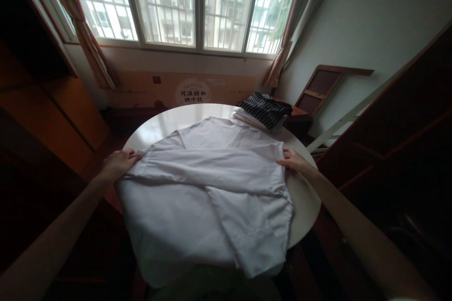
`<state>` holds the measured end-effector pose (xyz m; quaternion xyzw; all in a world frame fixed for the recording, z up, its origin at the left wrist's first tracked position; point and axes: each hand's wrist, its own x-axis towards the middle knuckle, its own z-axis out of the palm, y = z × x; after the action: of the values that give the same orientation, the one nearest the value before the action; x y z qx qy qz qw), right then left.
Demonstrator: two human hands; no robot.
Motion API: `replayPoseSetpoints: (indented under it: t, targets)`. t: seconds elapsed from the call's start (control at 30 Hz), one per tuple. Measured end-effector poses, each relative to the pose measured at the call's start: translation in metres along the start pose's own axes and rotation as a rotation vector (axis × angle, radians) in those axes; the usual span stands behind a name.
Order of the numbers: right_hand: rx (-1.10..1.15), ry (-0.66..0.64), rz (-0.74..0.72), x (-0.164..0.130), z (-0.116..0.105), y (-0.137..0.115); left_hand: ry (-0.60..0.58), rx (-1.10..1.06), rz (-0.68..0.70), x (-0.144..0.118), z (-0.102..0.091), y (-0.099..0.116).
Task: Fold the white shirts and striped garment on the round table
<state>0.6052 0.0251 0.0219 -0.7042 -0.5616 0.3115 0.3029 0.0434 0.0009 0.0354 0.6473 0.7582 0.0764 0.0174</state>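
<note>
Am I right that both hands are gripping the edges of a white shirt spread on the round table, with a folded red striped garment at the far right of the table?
Not quite. The head view shows both the left hand and right hand at the edges of the white shirt on the round table, but the folded striped garment is dark with white stripes, not red.

Shirt [212, 197] spread on round table [307, 207]; folded stack [264, 110] placed behind it at far right edge
</note>
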Motion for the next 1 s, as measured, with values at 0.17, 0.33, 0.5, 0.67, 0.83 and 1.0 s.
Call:
replayPoseSetpoints:
  t: [0.17,0.33,0.5,0.67,0.83,1.0]
  targets:
    - [0.081,-0.030,0.168,-0.078,-0.004,0.031,-0.020,0.049,0.042,0.075,0.008,0.032]
    - [0.124,-0.617,0.241,-0.143,-0.034,0.050,0.063,0.093,0.178,0.128,0.016,0.077]
    - [0.082,-0.428,0.168,-0.119,-0.080,0.054,0.204,0.013,0.199,0.138,0.028,0.125]
    - [0.051,0.049,0.087,-0.050,-0.080,0.059,0.228,0.033,0.297,0.100,0.031,0.148]
    - [-0.030,0.157,-0.008,-0.005,-0.035,0.039,0.154,0.096,0.263,0.066,0.024,0.122]
    - [-0.474,0.264,-0.133,0.010,0.003,0.015,-0.021,0.185,0.309,0.042,0.037,0.102]
